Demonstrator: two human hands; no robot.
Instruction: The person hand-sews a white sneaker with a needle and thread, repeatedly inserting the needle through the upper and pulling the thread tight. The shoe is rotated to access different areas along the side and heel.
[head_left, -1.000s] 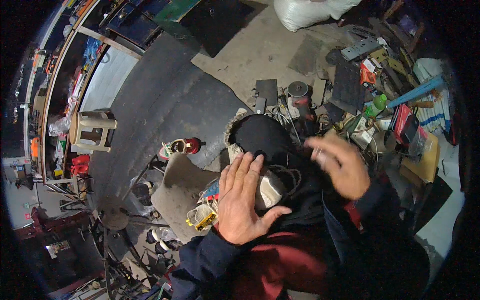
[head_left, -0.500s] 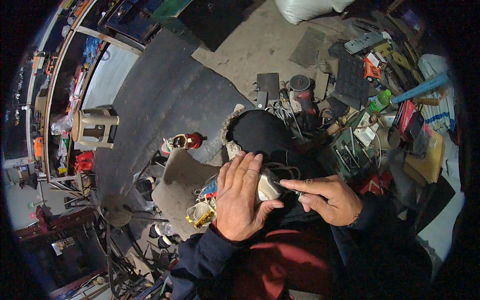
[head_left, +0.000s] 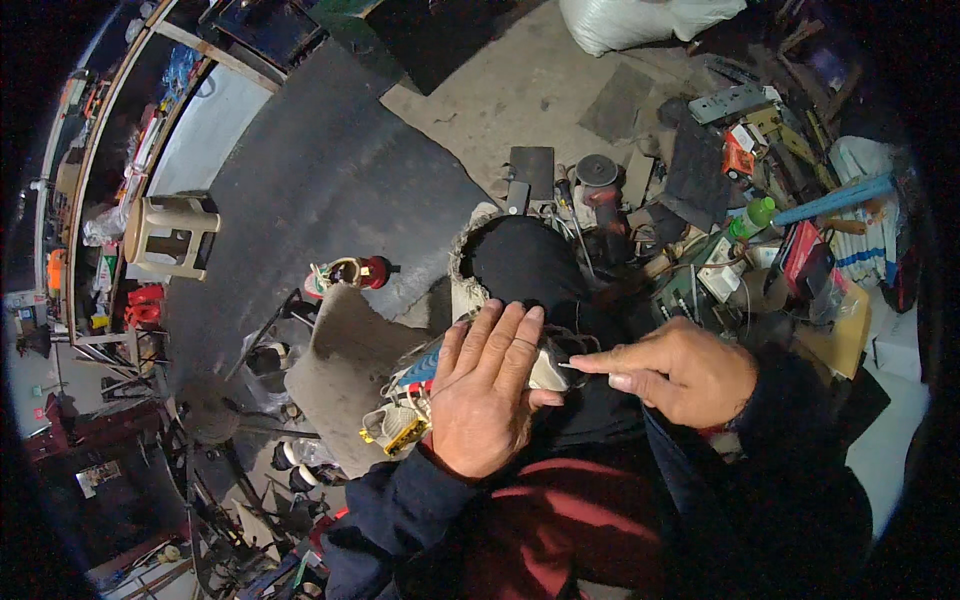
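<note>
My left hand [head_left: 492,385] lies across a shoe [head_left: 548,370] on my black-covered leg, its fingers draped over the top and its thumb at the near edge, holding it. Blue, red, yellow and cream parts show left of that hand. My right hand [head_left: 680,372] is closed on a small thin tool [head_left: 593,366], whose tip touches the shoe's pale end; most of the tool is hidden in my fingers. A frayed pale pad [head_left: 460,300] shows beside the black cloth [head_left: 520,260]. A beige cushion-like surface [head_left: 340,380] lies to the left.
Beyond, a red-topped shoe stand or object [head_left: 370,270] sits on dark matting [head_left: 260,200]. A plastic stool [head_left: 200,235] and shelves line the left. At right lie an angle grinder [head_left: 600,190], hand tools and a green bottle [head_left: 760,212]. A white sack [head_left: 630,20] is at the back.
My right hand has come down from the right onto the shoe, with the small tool now showing in its fingers. My left hand stays on the shoe, shifted slightly.
</note>
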